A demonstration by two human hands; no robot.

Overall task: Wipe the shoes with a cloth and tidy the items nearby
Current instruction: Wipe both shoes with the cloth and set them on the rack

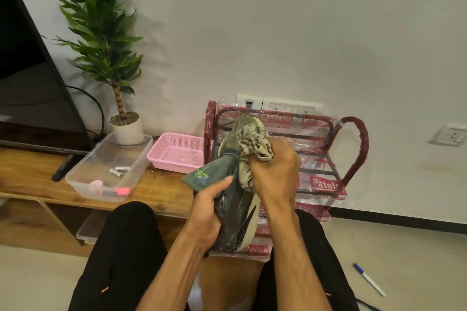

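Note:
I hold a dark olive sneaker (237,212) with a cream sole upright in front of me, toe pointing away. My left hand (209,212) grips its heel side, thumb up beside the pulled-out tongue. My right hand (275,171) clutches a bunched striped beige cloth (252,144) and presses it against the shoe's upper near the toe. Part of the shoe is hidden behind both hands.
A red plastic-wrapped shoe rack (353,149) stands behind the shoe against the wall. On the wooden bench (30,179) sit a pink basket (177,151), a clear tub (108,166) with batteries and pink items, a potted plant (126,129) and a remote. A blue pen (369,279) lies on the floor at right.

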